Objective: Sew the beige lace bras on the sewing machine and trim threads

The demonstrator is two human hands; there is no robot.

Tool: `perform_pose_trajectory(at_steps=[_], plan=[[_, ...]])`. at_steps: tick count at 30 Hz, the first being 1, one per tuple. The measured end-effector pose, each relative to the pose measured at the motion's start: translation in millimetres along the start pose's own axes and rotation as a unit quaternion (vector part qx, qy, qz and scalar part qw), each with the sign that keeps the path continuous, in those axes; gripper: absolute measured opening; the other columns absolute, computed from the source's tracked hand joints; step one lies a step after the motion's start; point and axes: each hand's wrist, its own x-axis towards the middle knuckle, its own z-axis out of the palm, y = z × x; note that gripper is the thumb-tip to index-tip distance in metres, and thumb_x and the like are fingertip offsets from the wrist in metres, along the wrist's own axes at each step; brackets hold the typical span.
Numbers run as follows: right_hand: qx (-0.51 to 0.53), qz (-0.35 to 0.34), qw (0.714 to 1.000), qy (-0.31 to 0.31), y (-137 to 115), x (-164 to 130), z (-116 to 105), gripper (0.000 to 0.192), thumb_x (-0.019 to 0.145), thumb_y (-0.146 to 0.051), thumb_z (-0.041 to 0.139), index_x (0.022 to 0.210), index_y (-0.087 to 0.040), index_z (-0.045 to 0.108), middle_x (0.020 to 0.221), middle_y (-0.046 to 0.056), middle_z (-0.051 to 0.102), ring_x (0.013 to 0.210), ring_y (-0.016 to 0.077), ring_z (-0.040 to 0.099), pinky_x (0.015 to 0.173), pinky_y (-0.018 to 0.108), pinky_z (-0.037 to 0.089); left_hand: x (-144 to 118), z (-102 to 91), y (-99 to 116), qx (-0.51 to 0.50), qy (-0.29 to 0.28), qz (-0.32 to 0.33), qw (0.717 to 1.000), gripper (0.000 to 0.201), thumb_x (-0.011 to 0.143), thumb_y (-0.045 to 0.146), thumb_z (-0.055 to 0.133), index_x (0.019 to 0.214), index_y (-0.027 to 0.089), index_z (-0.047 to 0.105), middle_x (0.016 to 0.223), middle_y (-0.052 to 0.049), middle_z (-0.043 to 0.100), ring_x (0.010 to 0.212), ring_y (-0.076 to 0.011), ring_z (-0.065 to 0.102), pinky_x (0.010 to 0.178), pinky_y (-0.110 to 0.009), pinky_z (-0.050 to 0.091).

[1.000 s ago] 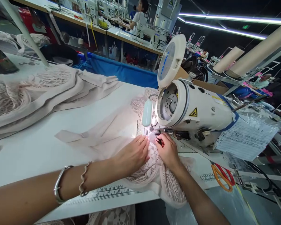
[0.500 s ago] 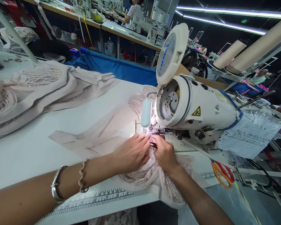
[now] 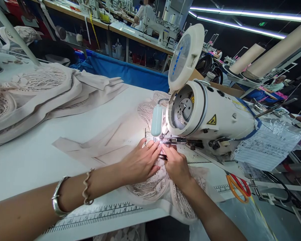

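Note:
A pale pink lace piece (image 3: 150, 190) lies bunched at the sewing machine (image 3: 215, 110), its upper end under the lit needle area. My left hand (image 3: 140, 162) rests palm down on it, fingers stretched toward the presser foot and thumb apart. Close beside it, my right hand (image 3: 177, 165) pinches the fabric with thumb and fingers just before the foot. A small dark, thin tool (image 3: 163, 156) shows between the hands, at the right hand's fingers; its kind is unclear. Sheer pink fabric (image 3: 102, 144) spreads left of the needle.
Stacked lace pieces (image 3: 40, 90) lie at the left. Orange-and-red-handled scissors (image 3: 237, 187) are at the right by a paper sheet (image 3: 268, 140). A printed ruler (image 3: 102, 216) runs along the front edge. Thread cones (image 3: 248, 58) stand behind the machine; a blue cloth bin (image 3: 130, 73) is beyond the table.
My left hand's fingers have spread a little and lifted slightly. My right hand stays at nearly the same place by the foot. The fabric has hardly moved.

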Motion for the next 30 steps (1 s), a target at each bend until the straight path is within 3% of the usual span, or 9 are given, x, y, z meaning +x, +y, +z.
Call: perform_pose_trajectory(at_steps=[10,15,18,21,25,30], plan=[[-0.003,-0.005,1.0,0.018,-1.6,3.0,-1.0,0.046,0.089,-0.002,0.039,0.125,-0.011,0.066,0.085,0.009,0.073,0.075,0.0196,0.07,0.068,0.026,0.053,1.0,-2.3,0.0,-0.003,-0.006,-0.006,1.0,0.057,0.102,0.043,0.043,0.142,0.002,0.051,0.141,-0.024,0.057,0.124,-0.0374,0.055,0.107,-0.055,0.032],[0.012,0.083,0.995,-0.048,-3.2,10.0,-10.5,0.032,0.084,-0.005,0.051,0.111,-0.016,0.066,0.083,0.007,0.075,0.072,0.0214,0.069,0.064,0.028,0.049,3.2,-0.7,-0.5,0.021,0.005,0.0,1.0,0.057,0.102,0.042,0.043,0.139,-0.001,0.052,0.14,-0.027,0.057,0.126,-0.0387,0.055,0.108,-0.056,0.034],[0.031,0.131,0.988,-0.081,-0.8,11.7,-20.0,0.021,0.084,-0.01,0.057,0.102,-0.017,0.064,0.077,0.004,0.072,0.066,0.0205,0.067,0.062,0.027,0.046,2.2,0.8,2.8,0.049,0.022,0.068,0.996,0.043,0.102,0.026,0.041,0.128,-0.003,0.06,0.132,-0.026,0.063,0.123,-0.036,0.058,0.107,-0.05,0.039],[0.074,0.09,0.991,-0.061,3.4,8.2,-27.4,0.031,0.082,-0.005,0.054,0.107,-0.018,0.065,0.095,0.006,0.071,0.077,0.0192,0.067,0.067,0.026,0.05,-1.0,1.4,6.2,0.038,0.024,0.112,0.993,0.036,0.097,0.015,0.047,0.128,0.002,0.06,0.132,-0.023,0.063,0.124,-0.0345,0.059,0.105,-0.046,0.043],[0.101,0.016,0.993,-0.054,7.2,3.5,-29.0,0.052,0.08,0.001,0.048,0.124,-0.019,0.065,0.107,0.008,0.068,0.089,0.0191,0.067,0.075,0.026,0.053,-2.4,1.4,-0.6,-0.014,0.006,0.097,0.995,0.036,0.09,0.012,0.06,0.125,0.009,0.061,0.136,-0.022,0.06,0.13,-0.039,0.054,0.106,-0.054,0.044],[0.068,0.014,0.996,-0.063,6.7,8.3,-24.3,0.058,0.077,0.004,0.046,0.126,-0.019,0.065,0.112,0.009,0.068,0.092,0.0202,0.067,0.076,0.027,0.053,6.0,-4.7,-25.3,-0.125,0.025,0.114,0.985,0.036,0.09,-0.002,0.055,0.117,0.019,0.065,0.125,-0.011,0.068,0.124,-0.0253,0.058,0.106,-0.044,0.047]])
